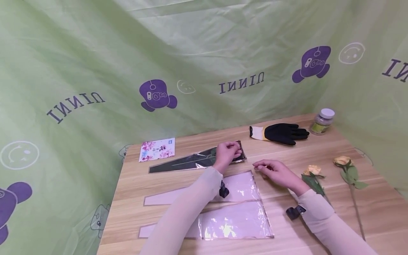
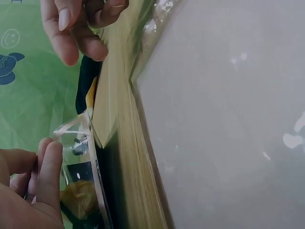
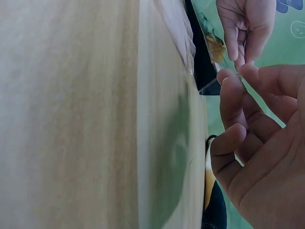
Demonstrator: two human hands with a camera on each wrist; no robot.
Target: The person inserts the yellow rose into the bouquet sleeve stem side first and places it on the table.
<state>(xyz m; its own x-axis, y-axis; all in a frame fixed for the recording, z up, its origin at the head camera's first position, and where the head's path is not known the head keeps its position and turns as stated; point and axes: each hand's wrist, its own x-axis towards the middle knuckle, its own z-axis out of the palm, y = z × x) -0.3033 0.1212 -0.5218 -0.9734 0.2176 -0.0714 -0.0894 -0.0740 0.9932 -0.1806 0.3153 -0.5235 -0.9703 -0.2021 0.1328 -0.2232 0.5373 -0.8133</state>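
Note:
My left hand is at the wide end of a black tapered flower sleeve with a clear front. In the left wrist view its fingers pinch the clear film by the sleeve's mouth. A yellow rose lies inside the sleeve, its stem running toward the narrow end. Right of the sleeve, my right hand hovers above the table with loosely bent fingers. I see nothing held in it. Below the black sleeve lie two pale pink sleeves, an upper one and a lower one.
Two loose yellow roses, one beside my right wrist and another farther right, lie on the wooden table. At the back are a floral packet, a black work glove and a lidded jar. A green curtain hangs behind.

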